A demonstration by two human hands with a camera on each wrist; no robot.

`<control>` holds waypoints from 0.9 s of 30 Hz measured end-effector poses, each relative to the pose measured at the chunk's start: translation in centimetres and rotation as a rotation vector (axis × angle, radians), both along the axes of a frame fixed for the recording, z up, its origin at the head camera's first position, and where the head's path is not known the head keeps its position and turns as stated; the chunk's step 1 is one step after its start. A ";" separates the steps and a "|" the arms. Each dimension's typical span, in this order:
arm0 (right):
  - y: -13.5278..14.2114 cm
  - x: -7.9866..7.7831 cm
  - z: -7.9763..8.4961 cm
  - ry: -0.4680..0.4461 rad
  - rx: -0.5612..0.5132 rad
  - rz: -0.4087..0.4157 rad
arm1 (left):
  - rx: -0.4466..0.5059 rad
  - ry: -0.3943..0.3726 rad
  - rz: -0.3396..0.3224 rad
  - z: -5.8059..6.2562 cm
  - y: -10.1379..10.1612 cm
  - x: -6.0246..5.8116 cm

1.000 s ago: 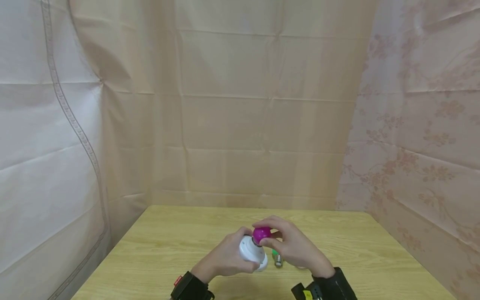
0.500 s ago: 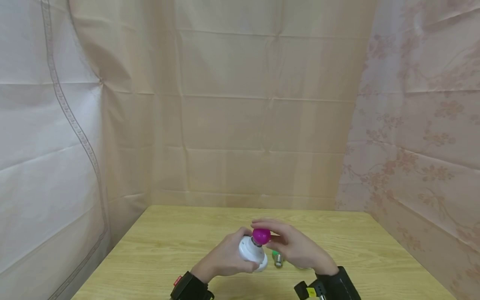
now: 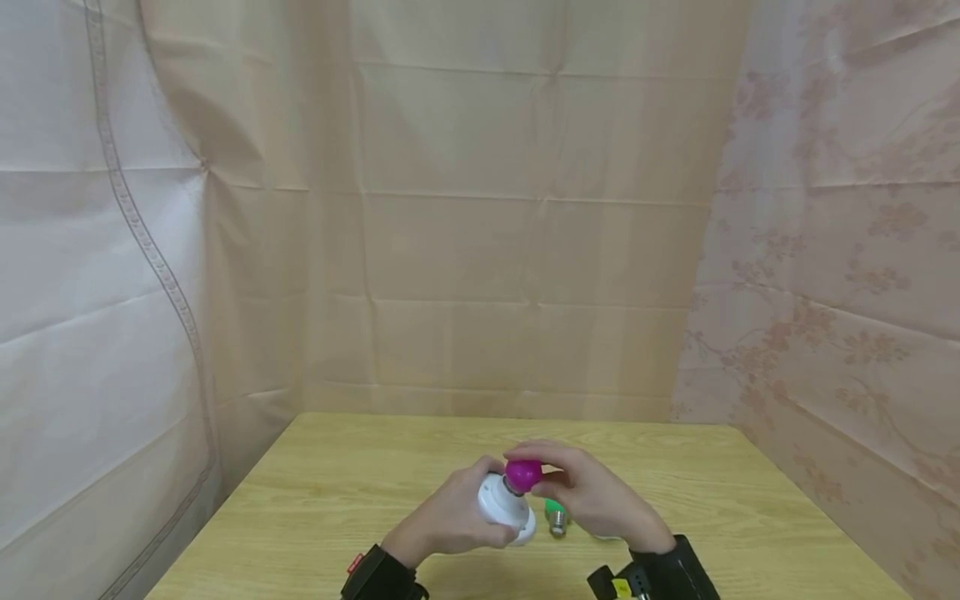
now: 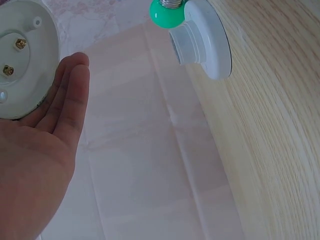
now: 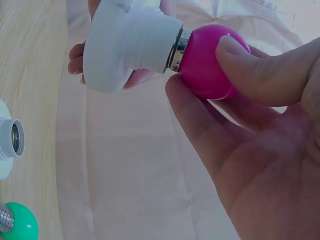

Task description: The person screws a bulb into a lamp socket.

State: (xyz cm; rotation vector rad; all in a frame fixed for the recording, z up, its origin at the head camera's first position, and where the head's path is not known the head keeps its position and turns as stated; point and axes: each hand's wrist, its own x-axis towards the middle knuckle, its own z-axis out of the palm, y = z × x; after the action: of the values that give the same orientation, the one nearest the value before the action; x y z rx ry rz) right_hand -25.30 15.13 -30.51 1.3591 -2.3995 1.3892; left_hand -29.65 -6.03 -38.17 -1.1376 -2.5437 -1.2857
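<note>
My left hand [image 3: 457, 512] grips a white lamp holder [image 3: 497, 497] above the table, tilted with its mouth toward my right hand. In the left wrist view the back of its base [image 4: 32, 65], with two brass screws, faces the camera. My right hand [image 3: 596, 496] holds a magenta light bulb [image 5: 207, 62] between thumb and fingers. The bulb's metal cap [image 5: 181, 50] sits in the holder's mouth, with part of the metal still showing. On the table lie a green light bulb [image 3: 556, 515] and a second white lamp holder [image 4: 207, 40], close together.
The light wood table [image 3: 360, 458] reaches back to a beige cloth backdrop [image 3: 450, 250]. White cloth [image 3: 90, 333] hangs on the left, and floral cloth [image 3: 832, 292] on the right. Black bands [image 3: 671, 571] circle both wrists.
My right hand's fingers have loosened, shifted round the magenta bulb and taken hold of it again. My left hand and the lamp holder stay in place.
</note>
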 end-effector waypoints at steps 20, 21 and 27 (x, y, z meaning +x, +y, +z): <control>-0.2 0.4 0.3 0.049 0.048 -0.097 | -0.014 -0.008 -0.010 0.0 0.0 0.0; -0.2 0.4 0.3 0.064 0.057 -0.081 | -0.013 -0.009 -0.011 0.0 0.0 0.0; 0.3 -0.4 -0.6 0.039 0.049 0.038 | -0.021 -0.015 -0.006 0.0 0.0 0.0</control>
State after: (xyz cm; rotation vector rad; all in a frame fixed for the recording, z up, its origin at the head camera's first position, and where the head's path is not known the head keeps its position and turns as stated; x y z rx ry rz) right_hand -25.72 15.43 -31.09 1.4365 -2.4105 1.3083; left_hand -29.61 -6.07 -38.19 -1.1441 -2.5728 -1.2763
